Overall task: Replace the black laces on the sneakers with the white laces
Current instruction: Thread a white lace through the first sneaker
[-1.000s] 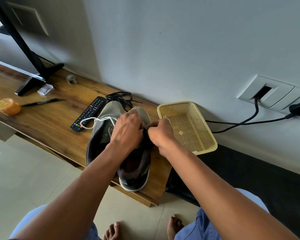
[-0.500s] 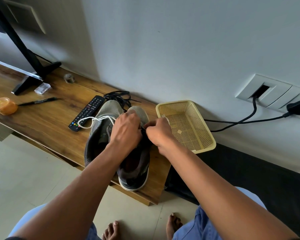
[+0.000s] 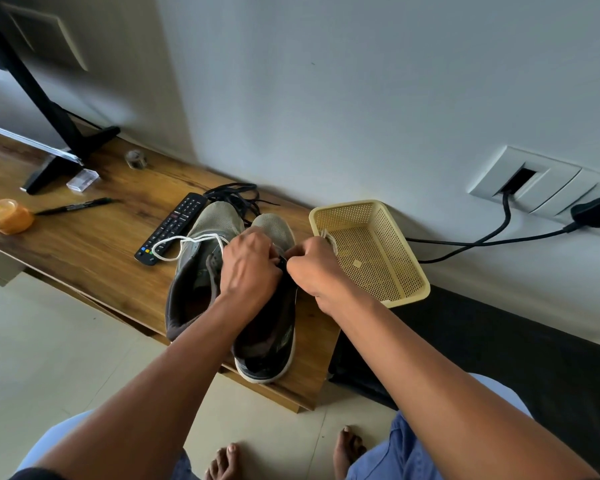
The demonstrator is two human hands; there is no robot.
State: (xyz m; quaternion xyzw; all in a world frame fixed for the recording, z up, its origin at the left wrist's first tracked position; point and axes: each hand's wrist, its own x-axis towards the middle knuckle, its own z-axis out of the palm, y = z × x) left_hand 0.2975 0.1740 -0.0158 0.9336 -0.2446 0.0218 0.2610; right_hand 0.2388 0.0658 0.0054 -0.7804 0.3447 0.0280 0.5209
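While my bare feet (image 3: 222, 460) rest on the tiled floor nearest me, both forearms reach out over a wooden shelf (image 3: 84, 251). Two grey sneakers sit side by side on it, heels toward me. My left hand (image 3: 248, 268) and right hand (image 3: 314, 270) meet knuckle to knuckle over the right sneaker (image 3: 271, 341), each curled closed and pinching something dark at its eyelets; whether that is a lace I cannot tell, since my fingers hide it. Just left of my left hand lies the left sneaker (image 3: 194, 271), and a white lace (image 3: 181, 242) loops out from it over the near end of a black remote (image 3: 172, 232). Just right of my right hand stands a yellow mesh basket (image 3: 406, 299), with a bit of white cord at its near-left rim, touching that hand. Beyond both hands, past the sneaker toes, a loose tangle of black laces (image 3: 236, 195) lies against the wall.
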